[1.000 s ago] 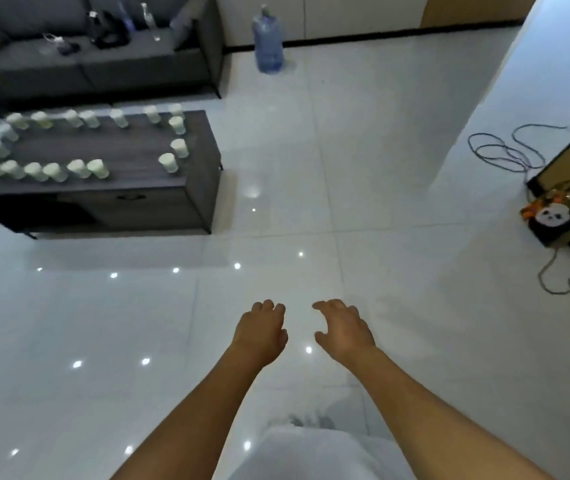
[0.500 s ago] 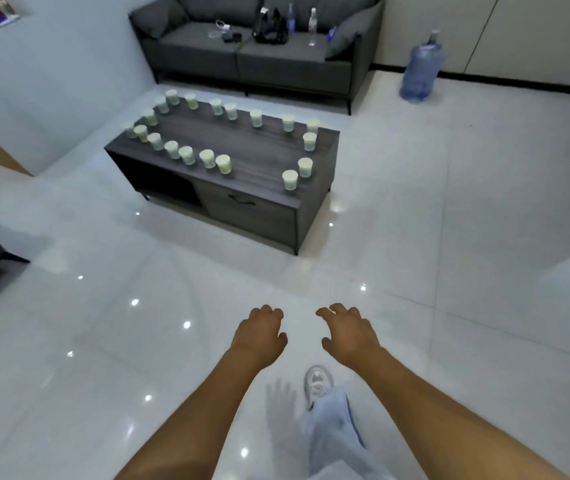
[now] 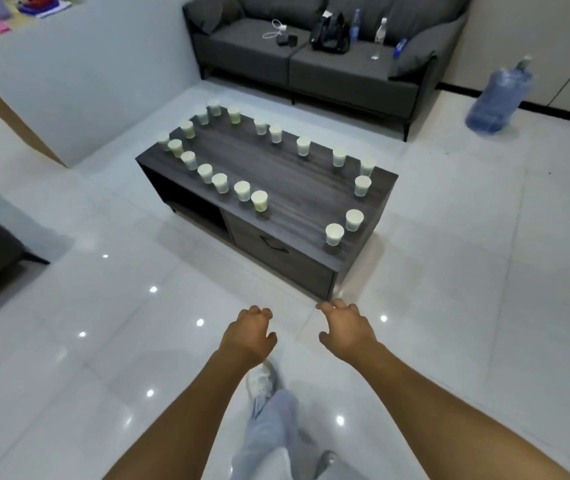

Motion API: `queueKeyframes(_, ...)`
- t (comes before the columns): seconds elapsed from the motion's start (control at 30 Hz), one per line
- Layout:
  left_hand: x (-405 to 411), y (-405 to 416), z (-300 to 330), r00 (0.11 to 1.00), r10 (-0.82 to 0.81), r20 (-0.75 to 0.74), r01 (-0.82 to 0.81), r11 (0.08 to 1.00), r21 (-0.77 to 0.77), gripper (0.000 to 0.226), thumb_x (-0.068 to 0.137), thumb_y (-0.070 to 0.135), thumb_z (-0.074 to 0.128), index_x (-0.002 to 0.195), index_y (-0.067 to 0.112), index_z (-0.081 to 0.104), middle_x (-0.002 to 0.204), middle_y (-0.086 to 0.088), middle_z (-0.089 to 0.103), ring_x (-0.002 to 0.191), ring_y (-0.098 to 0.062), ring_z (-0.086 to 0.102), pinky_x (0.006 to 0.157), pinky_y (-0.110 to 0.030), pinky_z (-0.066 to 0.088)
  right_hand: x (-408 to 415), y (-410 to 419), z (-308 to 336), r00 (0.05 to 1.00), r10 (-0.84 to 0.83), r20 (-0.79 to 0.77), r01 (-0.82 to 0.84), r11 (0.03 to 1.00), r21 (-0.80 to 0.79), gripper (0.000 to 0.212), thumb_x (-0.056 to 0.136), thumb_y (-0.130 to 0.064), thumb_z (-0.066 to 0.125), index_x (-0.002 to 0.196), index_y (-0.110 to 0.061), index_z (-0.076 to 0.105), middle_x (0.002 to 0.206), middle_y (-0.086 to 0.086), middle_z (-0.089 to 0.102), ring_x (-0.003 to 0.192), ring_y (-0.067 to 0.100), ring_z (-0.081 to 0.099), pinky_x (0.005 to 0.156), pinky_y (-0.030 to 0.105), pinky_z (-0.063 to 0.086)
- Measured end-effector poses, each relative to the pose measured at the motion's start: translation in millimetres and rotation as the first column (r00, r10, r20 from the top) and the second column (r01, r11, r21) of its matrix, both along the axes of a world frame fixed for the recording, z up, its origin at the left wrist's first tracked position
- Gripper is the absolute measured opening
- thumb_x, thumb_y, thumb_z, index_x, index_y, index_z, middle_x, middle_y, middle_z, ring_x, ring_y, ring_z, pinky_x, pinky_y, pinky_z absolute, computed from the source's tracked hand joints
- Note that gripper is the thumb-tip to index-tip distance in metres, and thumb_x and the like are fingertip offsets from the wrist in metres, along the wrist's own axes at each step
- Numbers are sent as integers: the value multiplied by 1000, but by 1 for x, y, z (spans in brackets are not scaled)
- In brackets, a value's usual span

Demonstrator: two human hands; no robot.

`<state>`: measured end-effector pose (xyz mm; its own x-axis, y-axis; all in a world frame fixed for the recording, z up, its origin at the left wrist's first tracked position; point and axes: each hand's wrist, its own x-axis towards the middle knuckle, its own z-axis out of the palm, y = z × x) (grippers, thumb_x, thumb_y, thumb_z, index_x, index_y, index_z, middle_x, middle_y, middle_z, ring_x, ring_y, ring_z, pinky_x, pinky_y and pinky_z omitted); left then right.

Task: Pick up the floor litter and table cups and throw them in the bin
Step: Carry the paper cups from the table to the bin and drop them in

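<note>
Paper cups point(image 3: 334, 234) ring the worktop point(image 3: 287, 181) edge, within easy reach. Left hand point(image 3: 247, 336) and right hand point(image 3: 345, 332) hang loosely curled, holding nothing, ready to grab.

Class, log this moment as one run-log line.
left hand: empty | right hand: empty | cups: on table | bin: unseen
</note>
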<state>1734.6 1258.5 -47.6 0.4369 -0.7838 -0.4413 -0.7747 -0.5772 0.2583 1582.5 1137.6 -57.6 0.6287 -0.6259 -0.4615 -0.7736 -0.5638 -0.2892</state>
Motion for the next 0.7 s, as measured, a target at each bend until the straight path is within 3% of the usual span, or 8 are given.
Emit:
queueKeyframes(0.33, 208, -116, -12, 1000, -4, 2, 4, 1000, 28, 42, 95, 28, 48, 133, 12, 45, 130, -8, 49, 122, -25, 44, 93, -35, 45, 207, -114, -1, 998, -44, 38, 41, 997, 67, 62, 90, -25, 56, 146, -23, 30, 142, 5, 39, 127, 30, 37, 99, 40, 42)
queueKeyframes(0.57, 307, -192, -15, 1000, 4, 10, -5, 998, 61, 44, 94, 28, 49, 135, 13, 43, 132, -6, 48, 124, -23, 41, 93, -35, 44, 301, -185, -4, 998, -62, 16, 60, 992, 109, 52, 92, -27, 55, 140, -20, 35, 140, 7, 38, 126, 29, 37, 97, 40, 42)
queueKeyframes(0.7, 350, -246, -28, 1000, 0, -4, 1, 997, 82, 46, 94, 28, 49, 137, 13, 42, 134, -6, 48, 124, -23, 43, 94, -35, 45, 342, -236, -20, 997, -69, -19, 71, 985, 154, 59, 92, -28, 56, 144, -20, 31, 143, 7, 35, 130, 29, 35, 103, 40, 40)
